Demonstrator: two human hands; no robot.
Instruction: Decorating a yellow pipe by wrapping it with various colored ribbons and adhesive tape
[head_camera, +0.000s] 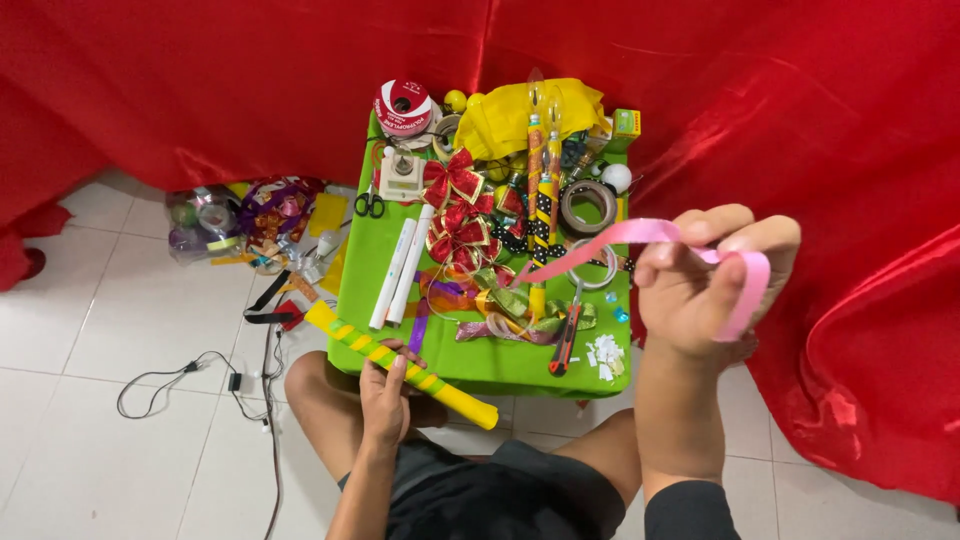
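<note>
Pink ribbon: you have it looped around the fingers of your right hand, raised to the right of the green table. One band crosses the fingertips and hangs down the hand's outer side; the other end trails left and down toward the clutter on the table top. Your right hand is curled nearly closed, with thumb and fingers pinching the ribbon.

Handling judgement: the ribbon looks thin, soft, very light and probably slick. It should fold and twist freely and could slip off the fingers if tension drops. The best hold is a flat pinch across its width, close to the loop.

Yellow tube with green stripes: it lies diagonally across the table's near-left corner, overhanging the edge. Your left hand is wrapped loosely over its middle, fingers closed around it. It looks like a stiff, light roll, so a mid-length grip suits it.

On the table, outward from the ribbon's trailing end:
- red utility knife near the front edge
- white paper scraps just right of the knife
- roll of tape toward the back right
- red bows at the centre
- two white tubes on the left side
- scissors at the left edge

A black cable lies on the tiled floor, left of the table.
</note>
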